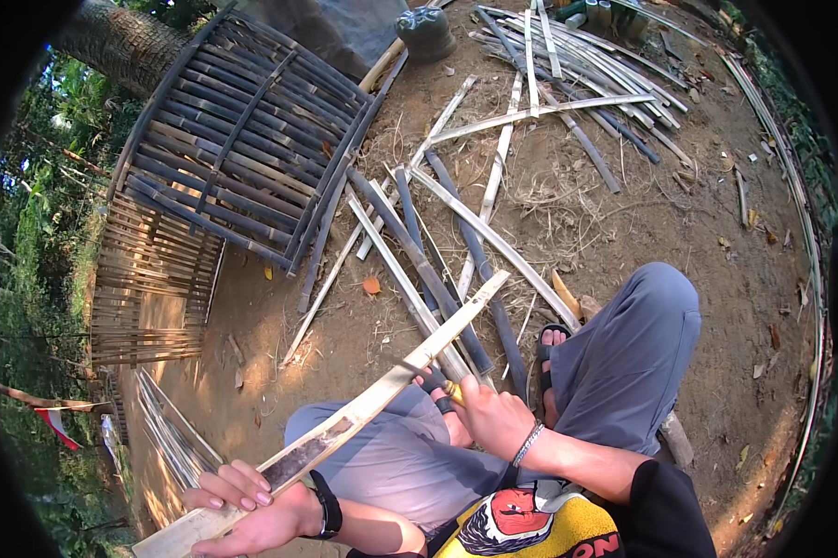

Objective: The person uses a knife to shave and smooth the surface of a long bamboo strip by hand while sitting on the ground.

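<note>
A long split bamboo strip (368,400) slants over my lap, from the lower left up toward the middle. Its pale inner side faces up and has a dark patch near my left hand. My left hand (261,511) grips the strip close to its lower end, thumb on the near side and fingers over the far edge. In my right hand (498,423) is a knife (453,391), held by its yellowish handle. The dark blade lies across the strip, around its middle; whether it bites into the bamboo I cannot tell.
Several split bamboo pieces (502,237) lie crossed on the dirt ahead of my feet. A larger pile of strips (586,70) is at the far right, near a dark bag (425,35). Slatted bamboo frames (242,139) stand at the left, with another strip bundle (172,437) below them.
</note>
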A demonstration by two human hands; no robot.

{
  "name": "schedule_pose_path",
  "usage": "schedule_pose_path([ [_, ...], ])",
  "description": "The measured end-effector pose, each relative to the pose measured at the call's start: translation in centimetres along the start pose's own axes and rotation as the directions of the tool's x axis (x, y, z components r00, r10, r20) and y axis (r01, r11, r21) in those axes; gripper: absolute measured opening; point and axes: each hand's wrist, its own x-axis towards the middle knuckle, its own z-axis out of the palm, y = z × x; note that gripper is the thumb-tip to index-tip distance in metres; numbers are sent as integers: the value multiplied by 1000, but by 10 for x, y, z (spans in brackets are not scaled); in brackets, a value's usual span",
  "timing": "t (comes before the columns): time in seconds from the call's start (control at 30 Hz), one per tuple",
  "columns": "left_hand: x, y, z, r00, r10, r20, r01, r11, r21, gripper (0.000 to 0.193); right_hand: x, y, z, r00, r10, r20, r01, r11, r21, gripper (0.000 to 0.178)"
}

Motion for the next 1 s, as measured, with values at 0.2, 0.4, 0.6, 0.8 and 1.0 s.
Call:
schedule_pose_path([
  [0.2,-4,1,13,997,31,-70,-29,999,26,54,20,43,17,990,-23,-137,-3,981,-192,25],
  [0.4,4,-4,-1,1000,24,3,-24,1000,-17,53,-7,-18,-12,965,-225,-132,219,974,-53,28],
  [0.6,-1,0,1,994,69,-83,-65,997,48,53,15,41,3,984,68,-164,-96,981,-168,22],
  [0.8,-1,-3,11,989,56,-134,-48,997,58,53,-12,-24,-25,987,-159,-6,159,984,75,38],
  [1.0,-1,-3,13,992,56,-113,-47,995,83,54,-2,-1,-13,967,-211,-140,195,973,-120,29],
])
